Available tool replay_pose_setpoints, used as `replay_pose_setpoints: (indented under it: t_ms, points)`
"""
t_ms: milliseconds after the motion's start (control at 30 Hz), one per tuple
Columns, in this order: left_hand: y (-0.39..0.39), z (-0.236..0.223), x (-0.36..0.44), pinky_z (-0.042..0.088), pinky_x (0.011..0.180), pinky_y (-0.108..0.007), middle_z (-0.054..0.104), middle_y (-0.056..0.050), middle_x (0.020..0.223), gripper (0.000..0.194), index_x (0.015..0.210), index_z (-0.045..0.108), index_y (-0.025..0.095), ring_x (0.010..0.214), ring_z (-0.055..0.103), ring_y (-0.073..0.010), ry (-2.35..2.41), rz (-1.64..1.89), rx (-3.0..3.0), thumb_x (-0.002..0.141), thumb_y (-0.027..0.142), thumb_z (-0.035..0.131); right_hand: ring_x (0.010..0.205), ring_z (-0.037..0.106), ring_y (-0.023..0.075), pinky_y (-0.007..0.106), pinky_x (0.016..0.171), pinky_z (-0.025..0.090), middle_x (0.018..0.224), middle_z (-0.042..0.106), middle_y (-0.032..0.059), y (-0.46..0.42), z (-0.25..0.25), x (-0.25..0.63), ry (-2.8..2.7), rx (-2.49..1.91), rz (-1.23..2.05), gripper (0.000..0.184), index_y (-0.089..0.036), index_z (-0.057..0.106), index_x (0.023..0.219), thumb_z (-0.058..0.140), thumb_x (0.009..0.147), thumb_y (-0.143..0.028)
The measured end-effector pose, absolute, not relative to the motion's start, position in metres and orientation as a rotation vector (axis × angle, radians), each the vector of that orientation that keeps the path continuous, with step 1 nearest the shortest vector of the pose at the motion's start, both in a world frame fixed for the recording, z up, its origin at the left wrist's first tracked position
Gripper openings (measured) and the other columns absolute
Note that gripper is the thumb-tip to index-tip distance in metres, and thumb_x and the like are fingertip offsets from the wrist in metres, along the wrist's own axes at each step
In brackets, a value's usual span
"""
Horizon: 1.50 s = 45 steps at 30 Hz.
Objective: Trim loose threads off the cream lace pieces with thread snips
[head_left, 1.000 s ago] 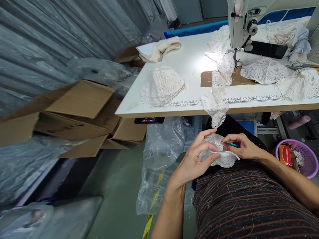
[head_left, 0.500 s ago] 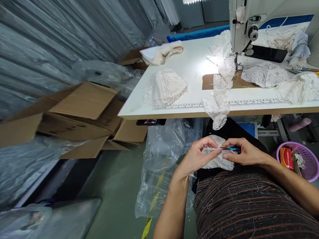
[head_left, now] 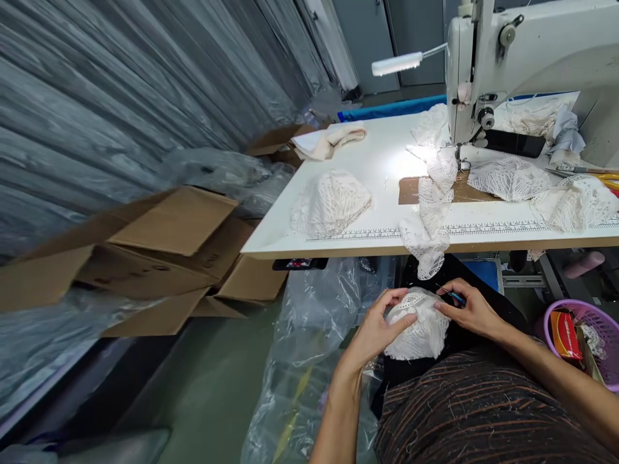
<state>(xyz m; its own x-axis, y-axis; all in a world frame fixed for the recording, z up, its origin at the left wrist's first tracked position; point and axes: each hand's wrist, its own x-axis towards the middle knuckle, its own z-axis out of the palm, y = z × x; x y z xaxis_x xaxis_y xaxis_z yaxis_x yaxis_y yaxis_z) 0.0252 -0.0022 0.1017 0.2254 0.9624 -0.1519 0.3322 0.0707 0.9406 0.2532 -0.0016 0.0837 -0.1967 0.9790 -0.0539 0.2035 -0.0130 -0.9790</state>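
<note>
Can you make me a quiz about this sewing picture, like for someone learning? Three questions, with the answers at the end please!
1. Which hand is holding the blue tool?

2. What is the left hand touching?
A) the phone
B) a lace piece
C) the lamp

3. Fill in the missing word: the red box is in the purple ____.

Key:
1. The right hand.
2. B.
3. Basket.
</note>
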Motion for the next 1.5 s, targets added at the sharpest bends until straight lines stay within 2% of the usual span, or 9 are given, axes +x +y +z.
replay_pose_setpoints:
  t_ms: [167, 400, 633, 833, 967, 1067, 1167, 1267, 1500]
  points:
    - [0.015, 0.111, 0.050, 0.050, 0.094, -0.037, 0.071, -0.010, 0.107, 0.036, 0.103, 0.070, 0.019, 0.099, 0.067, -0.0219, 1.351, 1.032, 1.540, 0.078, 0.044, 0.072, 0.063, 0.052, 0.0143, 0.026, 0.058, 0.046, 0.067, 0.059, 0.0011, 0.007, 0.097, 0.252, -1.385, -1.280, 1.060, 0.031, -0.020, 0.058, 0.072, 0.059, 0.083, -0.049]
    - [0.022, 0.129, 0.096, 0.045, 0.059, -0.024, 0.063, 0.001, 0.064, 0.023, 0.074, 0.061, 0.018, 0.060, 0.059, -0.0132, 1.447, 1.162, 1.541, 0.082, 0.040, 0.066, 0.052, 0.050, 0.0122, 0.023, 0.053, 0.044, 0.057, 0.057, -0.0010, 0.012, 0.132, 0.253, -1.428, -1.162, 0.833, 0.028, -0.020, 0.057, 0.072, 0.054, 0.090, -0.041]
    - [-0.033, 0.160, 0.067, 0.035, 0.058, -0.027, 0.048, 0.004, 0.056, 0.027, 0.063, 0.048, 0.020, 0.055, 0.045, -0.0125, 1.232, 1.101, 2.629, 0.088, 0.008, 0.054, 0.048, 0.040, 0.0090, 0.022, 0.046, 0.032, 0.051, 0.050, -0.0021, -0.008, 0.151, 0.245, -1.645, -1.078, 1.115, 0.040, -0.017, 0.058, 0.061, 0.051, 0.091, -0.041]
    - [-0.088, 0.166, 0.054, 0.039, 0.063, -0.030, 0.048, 0.002, 0.058, 0.028, 0.064, 0.049, 0.019, 0.057, 0.044, -0.0140, 1.167, 0.953, 2.758, 0.084, 0.000, 0.055, 0.050, 0.029, 0.0073, 0.022, 0.046, 0.021, 0.050, 0.035, -0.0049, -0.036, 0.158, 0.227, -1.891, -1.025, 1.379, 0.038, -0.015, 0.052, 0.053, 0.053, 0.086, -0.034]
    - [-0.079, 0.152, 0.050, 0.045, 0.067, -0.031, 0.055, 0.001, 0.063, 0.009, 0.079, 0.062, 0.020, 0.059, 0.050, -0.0142, 1.000, 1.057, 2.584, 0.086, 0.022, 0.068, 0.051, 0.032, 0.0083, 0.021, 0.045, 0.024, 0.053, 0.037, -0.0046, -0.039, 0.152, 0.230, -1.824, -1.056, 1.516, 0.026, -0.016, 0.057, 0.059, 0.053, 0.082, -0.029]
    - [-0.051, 0.140, 0.045, 0.049, 0.075, -0.035, 0.064, -0.005, 0.079, 0.028, 0.088, 0.066, 0.022, 0.077, 0.061, -0.0210, 1.132, 1.267, 2.113, 0.089, 0.049, 0.061, 0.050, 0.033, 0.0087, 0.021, 0.045, 0.027, 0.056, 0.042, -0.0040, -0.039, 0.149, 0.239, -1.802, -1.057, 1.532, 0.025, -0.016, 0.064, 0.071, 0.053, 0.086, -0.032]
    - [-0.027, 0.127, 0.049, 0.050, 0.085, -0.038, 0.070, -0.012, 0.103, 0.055, 0.100, 0.070, 0.019, 0.097, 0.065, -0.0278, 1.186, 1.028, 1.687, 0.087, 0.068, 0.050, 0.051, 0.037, 0.0096, 0.022, 0.047, 0.033, 0.058, 0.049, -0.0024, -0.039, 0.146, 0.247, -1.814, -1.032, 1.487, 0.025, -0.016, 0.070, 0.080, 0.055, 0.089, -0.033]
    - [-0.018, 0.113, 0.060, 0.052, 0.087, -0.040, 0.072, -0.015, 0.101, 0.079, 0.105, 0.072, 0.015, 0.095, 0.067, -0.0300, 0.921, 0.789, 1.340, 0.079, 0.083, 0.043, 0.054, 0.043, 0.0111, 0.022, 0.051, 0.038, 0.062, 0.056, -0.0005, -0.041, 0.143, 0.251, -1.817, -1.008, 1.443, 0.027, -0.017, 0.073, 0.083, 0.056, 0.091, -0.036]
    - [-0.031, 0.105, 0.066, 0.053, 0.071, -0.031, 0.073, -0.009, 0.083, 0.053, 0.085, 0.076, 0.015, 0.078, 0.067, -0.0213, 0.985, 0.806, 1.055, 0.059, 0.061, 0.084, 0.053, 0.042, 0.0105, 0.023, 0.052, 0.036, 0.059, 0.052, -0.0023, -0.040, 0.133, 0.258, -1.845, -1.063, 1.433, 0.028, -0.016, 0.071, 0.083, 0.058, 0.090, -0.040]
